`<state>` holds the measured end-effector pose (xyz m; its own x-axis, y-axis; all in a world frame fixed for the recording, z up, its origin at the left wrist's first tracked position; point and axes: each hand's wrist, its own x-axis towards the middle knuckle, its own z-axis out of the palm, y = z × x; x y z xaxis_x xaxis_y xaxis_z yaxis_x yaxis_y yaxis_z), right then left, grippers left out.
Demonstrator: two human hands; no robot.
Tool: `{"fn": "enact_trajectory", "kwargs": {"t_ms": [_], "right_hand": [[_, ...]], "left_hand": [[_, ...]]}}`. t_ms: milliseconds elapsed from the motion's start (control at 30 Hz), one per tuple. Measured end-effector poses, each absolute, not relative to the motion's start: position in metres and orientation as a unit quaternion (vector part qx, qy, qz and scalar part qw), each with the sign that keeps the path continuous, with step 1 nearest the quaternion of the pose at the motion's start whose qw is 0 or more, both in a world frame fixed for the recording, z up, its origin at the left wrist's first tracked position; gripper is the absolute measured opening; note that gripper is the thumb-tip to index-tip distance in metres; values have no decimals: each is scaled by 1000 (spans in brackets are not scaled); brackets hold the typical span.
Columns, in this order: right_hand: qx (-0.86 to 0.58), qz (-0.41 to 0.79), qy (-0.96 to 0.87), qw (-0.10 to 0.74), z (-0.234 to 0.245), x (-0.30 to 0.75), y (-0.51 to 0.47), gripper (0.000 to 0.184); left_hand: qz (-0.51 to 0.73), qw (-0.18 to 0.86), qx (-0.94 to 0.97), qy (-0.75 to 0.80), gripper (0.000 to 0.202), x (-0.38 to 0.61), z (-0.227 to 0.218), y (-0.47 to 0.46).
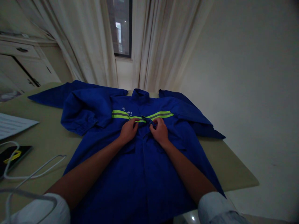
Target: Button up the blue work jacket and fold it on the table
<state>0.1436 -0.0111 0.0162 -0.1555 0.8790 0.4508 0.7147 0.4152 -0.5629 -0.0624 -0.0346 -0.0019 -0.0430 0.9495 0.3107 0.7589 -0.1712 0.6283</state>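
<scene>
A blue work jacket [144,174] lies spread face up on the worktop [226,161], right under the person's forearms, with one sleeve folded across its chest. Both hands rest on its front. The left hand [128,131] and right hand [160,132] sit close together, fingers curled and pinching the cloth at the front opening, just below the yellow-green reflective stripe [161,115] and the collar [140,95]. Exactly what the fingertips grip there is too small to tell. A sheet of paper [11,125], a phone [14,157] and a white cable [35,171] lie off to the left.
</scene>
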Motion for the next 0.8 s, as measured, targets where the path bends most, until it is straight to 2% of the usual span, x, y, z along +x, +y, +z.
{"fn": "enact_trajectory", "kwargs": {"t_ms": [67,133,233,333,433,533,633,800], "right_hand": [[-455,85,-806,368,21,145,-15,36],[-354,95,-879,304,26,146,-21,46],[-252,131,-936,207,31,149,-28,34],[-233,136,-945,187,33,150,-31,14],[-236,138,-944,186,34,153,-28,6],[-238,154,-941,185,34,157,-25,7],[-251,143,-936,202,35,159,-23,10],[-290,91,-932,199,39,151,-29,8]], "left_hand": [[352,138,675,633,29,-65,-2,-34],[352,130,689,620,27,-66,-2,-34],[338,97,723,594,30,-65,-1,-36],[305,55,747,589,35,-65,3,-41],[250,69,822,507,30,-70,9,-45],[200,145,869,428,22,-80,14,-45],[190,196,870,411,25,-87,16,-43],[213,181,848,450,17,-84,9,-43]]}}
